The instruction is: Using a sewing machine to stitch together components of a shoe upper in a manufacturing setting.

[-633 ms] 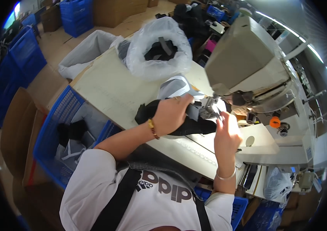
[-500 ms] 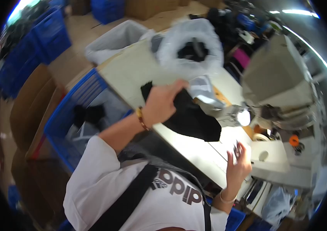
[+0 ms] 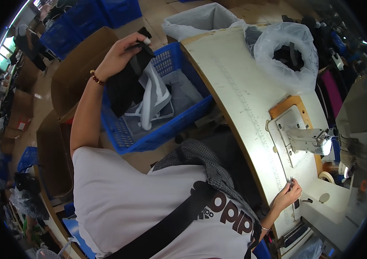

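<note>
1. Overhead, white work table [image 3: 235,86], long and curved, running from upper centre to lower right; near edge bare along its length, wide open surface between the plastic bag and the machine plate.
2. Blue crate [image 3: 179,116] just beside the table's near edge, on the left; grey and white fabric inside, rim open at the top.
3. Cardboard boxes [image 3: 71,82] to the left of the crate, standing close together, little floor showing between them.
4. Clear plastic bag [image 3: 285,54] on the table's far end, mouth open, dark pieces inside.
5. Sewing machine [image 3: 360,129] at the right edge, grey; needle area lit over the plate.
6. Left arm stretched up and outward, elbow nearly straight, beaded bracelet at the wrist; left hand [image 3: 118,54] raised above the crate, fingers clenched on the black garment [image 3: 127,84], hanging down over the crate's inner corner.
7. Right forearm bent low along the table's near edge; right hand [image 3: 288,197] resting on the table near the machine plate, fingertips pinched on something small, too small to identify.
</note>
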